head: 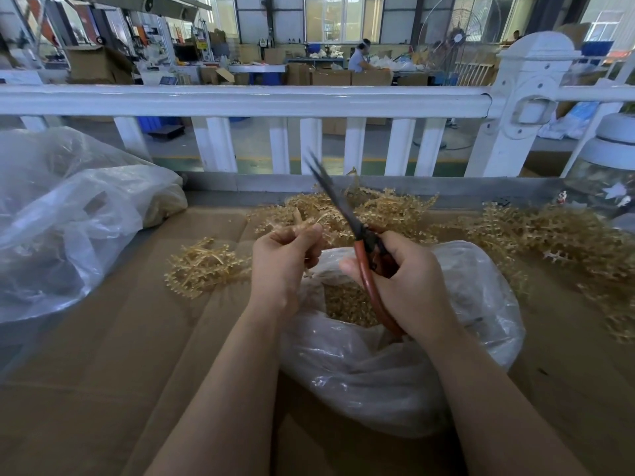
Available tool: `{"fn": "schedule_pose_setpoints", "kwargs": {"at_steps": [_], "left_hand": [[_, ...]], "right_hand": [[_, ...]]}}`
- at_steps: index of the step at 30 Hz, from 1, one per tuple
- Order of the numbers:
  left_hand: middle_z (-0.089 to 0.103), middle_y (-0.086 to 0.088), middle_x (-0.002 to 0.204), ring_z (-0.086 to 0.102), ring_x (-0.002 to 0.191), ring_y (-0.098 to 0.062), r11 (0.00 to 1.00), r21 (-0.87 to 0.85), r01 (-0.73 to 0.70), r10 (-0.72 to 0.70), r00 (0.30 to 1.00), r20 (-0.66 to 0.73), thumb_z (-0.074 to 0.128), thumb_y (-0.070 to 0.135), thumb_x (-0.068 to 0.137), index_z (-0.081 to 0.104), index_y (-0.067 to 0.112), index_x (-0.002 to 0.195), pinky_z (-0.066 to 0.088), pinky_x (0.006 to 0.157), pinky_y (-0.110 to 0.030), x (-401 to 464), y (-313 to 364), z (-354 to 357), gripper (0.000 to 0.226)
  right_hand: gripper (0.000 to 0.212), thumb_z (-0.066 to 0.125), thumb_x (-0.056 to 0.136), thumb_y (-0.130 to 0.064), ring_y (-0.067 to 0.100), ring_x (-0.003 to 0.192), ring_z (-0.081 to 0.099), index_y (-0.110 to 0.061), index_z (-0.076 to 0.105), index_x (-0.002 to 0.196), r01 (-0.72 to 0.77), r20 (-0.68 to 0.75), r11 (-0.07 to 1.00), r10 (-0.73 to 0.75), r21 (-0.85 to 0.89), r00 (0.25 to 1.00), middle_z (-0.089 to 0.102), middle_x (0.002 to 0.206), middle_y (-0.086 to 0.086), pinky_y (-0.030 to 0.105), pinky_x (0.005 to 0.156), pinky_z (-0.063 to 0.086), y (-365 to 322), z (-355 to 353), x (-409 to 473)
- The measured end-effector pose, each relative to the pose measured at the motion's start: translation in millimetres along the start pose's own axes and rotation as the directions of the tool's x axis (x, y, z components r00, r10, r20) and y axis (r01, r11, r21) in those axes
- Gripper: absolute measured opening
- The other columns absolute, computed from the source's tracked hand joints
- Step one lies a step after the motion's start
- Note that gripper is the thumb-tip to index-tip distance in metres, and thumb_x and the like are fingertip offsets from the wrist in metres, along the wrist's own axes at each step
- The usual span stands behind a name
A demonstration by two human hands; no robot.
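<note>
The left hand (285, 266) is curled, pinching a tan plastic sprig (303, 222) between thumb and fingertips. Just beside it, the right hand (409, 283) grips the red handles of a pair of scissors (357, 235). The dark blades are parted and point up and away, and their tips are blurred.

Both hands hover over an open clear plastic bag (395, 372) holding small tan pieces; the sprig's lower end is hidden in the fist.

More tan sprigs (381, 204) are heaped behind on the cardboard (103, 372), with a white railing (240, 99) beyond.
</note>
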State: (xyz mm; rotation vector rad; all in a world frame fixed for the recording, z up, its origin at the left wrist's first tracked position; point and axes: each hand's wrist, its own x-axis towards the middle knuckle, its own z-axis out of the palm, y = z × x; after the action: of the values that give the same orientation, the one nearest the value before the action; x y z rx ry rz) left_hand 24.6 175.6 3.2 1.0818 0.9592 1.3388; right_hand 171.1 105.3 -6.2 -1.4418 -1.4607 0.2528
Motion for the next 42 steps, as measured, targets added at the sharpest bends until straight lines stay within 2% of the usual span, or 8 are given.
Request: {"fn": "schedule_pose_setpoints", "kwargs": {"at_steps": [4,12,14,18,23,28,34,42], "left_hand": [[0.063,-0.004,0.056,0.055,0.053,-0.011,1.0,0.001,-0.026,0.026,1.0,0.016,0.071,0.005,0.086,0.067,0.005,0.065,0.047,0.053,-0.021,2,0,-2,0.022],[0.067,0.002,0.063,0.062,0.061,-0.008,0.999,-0.015,-0.032,0.033,0.996,0.088,0.064,0.006,0.092,0.073,0.022,0.06,0.051,0.062,-0.022,3,2,-7,0.037],[0.067,0.006,0.064,0.062,0.064,-0.006,0.999,0.0,-0.045,0.044,0.994,0.101,0.062,0.007,0.094,0.075,0.026,0.064,0.051,0.066,-0.024,2,2,-7,0.038],[0.068,0.005,0.07,0.062,0.069,-0.007,0.997,0.014,-0.075,0.072,0.984,0.161,0.06,0.009,0.095,0.068,0.017,0.077,0.049,0.07,-0.023,2,2,-10,0.021],[0.069,0.003,0.076,0.062,0.073,-0.006,0.999,0.003,-0.046,0.044,0.975,0.216,0.06,0.012,0.095,0.068,0.015,0.078,0.048,0.073,-0.023,4,1,-12,0.019],[0.068,0.002,0.072,0.06,0.067,-0.005,0.996,-0.091,-0.012,0.034,0.971,0.236,0.06,0.011,0.093,0.069,0.014,0.076,0.048,0.071,-0.021,4,2,-11,0.019],[0.068,0.0,0.072,0.058,0.065,-0.008,0.955,-0.272,0.117,-0.037,0.958,0.285,0.069,0.018,0.076,0.07,0.014,0.075,0.048,0.071,-0.021,3,1,-10,0.004],[0.067,0.001,0.073,0.057,0.065,-0.008,0.943,-0.3,0.144,-0.053,0.955,0.293,0.07,0.02,0.076,0.07,0.015,0.081,0.048,0.069,-0.021,5,1,-13,0.008]], "right_hand": [[0.06,0.047,0.066,-0.088,-0.003,0.062,0.057,-0.032,0.062,0.081,0.06,0.082,0.949,-0.036,-0.31,0.996,0.06,0.064,-0.018,0.017,0.053,0.038,4,3,1],[0.057,0.043,0.074,-0.087,-0.007,0.059,0.047,-0.031,0.053,0.083,0.076,0.039,0.875,-0.065,-0.479,0.997,0.052,0.064,-0.02,0.013,0.051,0.032,12,-1,1],[0.06,0.041,0.074,-0.088,-0.004,0.059,0.046,-0.031,0.055,0.086,0.074,0.037,0.864,-0.064,-0.499,0.997,0.052,0.066,-0.021,0.012,0.051,0.032,12,-2,1],[0.059,0.041,0.073,-0.088,-0.003,0.06,0.046,-0.032,0.053,0.087,0.062,0.044,0.862,-0.046,-0.503,0.998,0.051,0.068,-0.022,0.011,0.052,0.03,12,-2,2],[0.059,0.04,0.072,-0.089,-0.001,0.064,0.048,-0.032,0.05,0.085,0.052,0.056,0.863,-0.027,-0.503,0.998,0.05,0.071,-0.022,0.012,0.054,0.03,14,-2,2],[0.065,0.04,0.068,-0.093,0.001,0.066,0.052,-0.03,0.051,0.084,0.044,0.063,0.856,-0.014,-0.514,0.998,0.056,0.072,-0.02,0.016,0.054,0.036,14,-2,4],[0.071,0.03,0.065,-0.096,-0.005,0.059,0.044,-0.029,0.05,0.079,0.057,0.035,0.873,-0.046,-0.485,0.998,0.047,0.065,-0.023,0.013,0.053,0.033,13,-1,2],[0.067,0.036,0.07,-0.092,-0.003,0.053,0.042,-0.027,0.051,0.073,0.093,0.012,0.845,-0.103,-0.526,0.995,0.046,0.059,-0.02,0.014,0.049,0.032,11,-2,2]]}}
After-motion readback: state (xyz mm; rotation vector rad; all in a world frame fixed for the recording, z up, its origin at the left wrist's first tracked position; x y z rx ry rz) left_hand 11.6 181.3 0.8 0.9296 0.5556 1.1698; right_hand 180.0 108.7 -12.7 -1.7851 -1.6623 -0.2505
